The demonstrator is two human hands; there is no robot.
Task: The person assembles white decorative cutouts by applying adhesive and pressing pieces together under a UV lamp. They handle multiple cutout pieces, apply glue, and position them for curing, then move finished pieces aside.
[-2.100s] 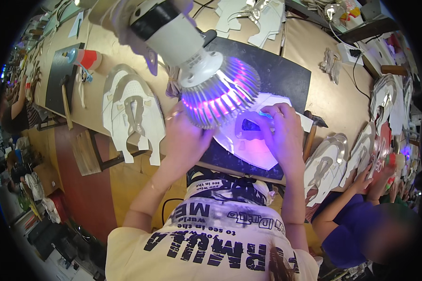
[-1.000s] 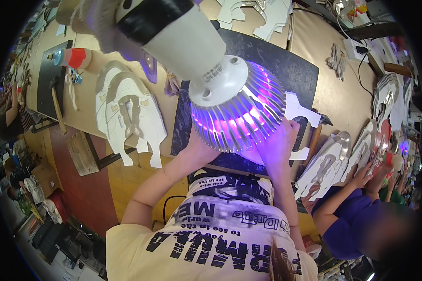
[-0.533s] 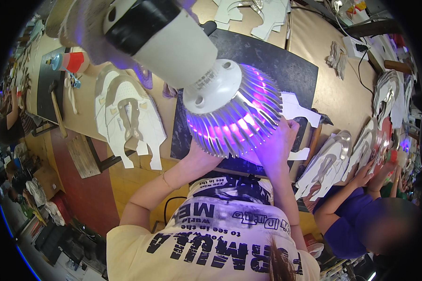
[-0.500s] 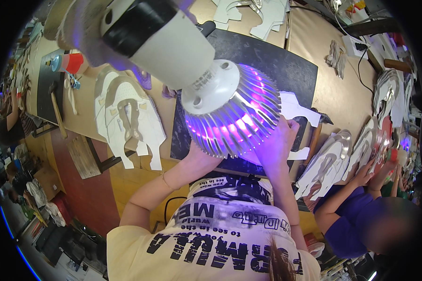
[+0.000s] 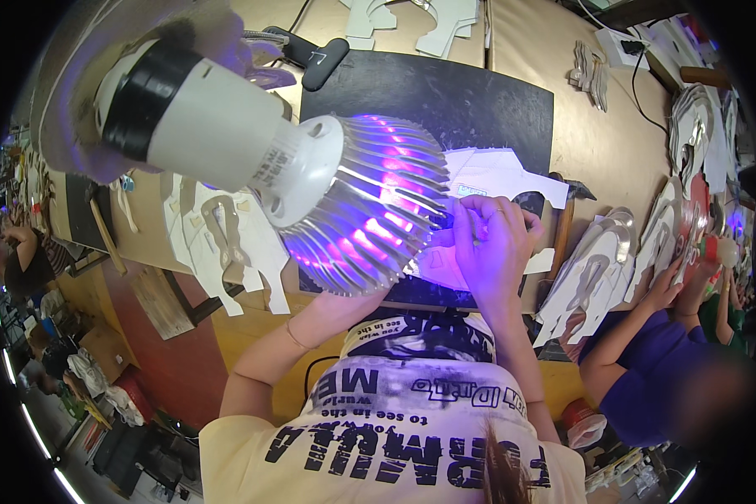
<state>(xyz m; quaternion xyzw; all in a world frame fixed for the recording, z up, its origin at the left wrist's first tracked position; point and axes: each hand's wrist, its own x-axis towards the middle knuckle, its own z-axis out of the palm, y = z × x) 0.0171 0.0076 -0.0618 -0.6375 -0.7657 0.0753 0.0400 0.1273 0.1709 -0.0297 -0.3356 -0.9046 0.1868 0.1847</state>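
Note:
My right hand (image 5: 497,244) is over white cut shoe-upper pieces (image 5: 512,172) lying on a dark work mat (image 5: 521,109). Its thumb and fingers are drawn together in a pinch; whatever lies between them is too small to make out. Purple light from a lamp with a finned metal head (image 5: 378,202) falls on the fingers and the white material. Of my left hand (image 5: 351,304) only the wrist and heel show, since the lamp covers its fingers. It lies just left of the right hand, at the mat's near edge.
Layered shoe uppers (image 5: 223,239) lie left of the mat, and stacked uppers (image 5: 592,269) right of it. A hammer (image 5: 565,218) rests by the mat's right edge. A black-handled thing (image 5: 323,65) sits behind the lamp. At right a person in purple (image 5: 638,370) works.
The lamp has shifted left and lower in the view, uncovering my right hand and more of the white pieces. My right fingers now show pinched together.

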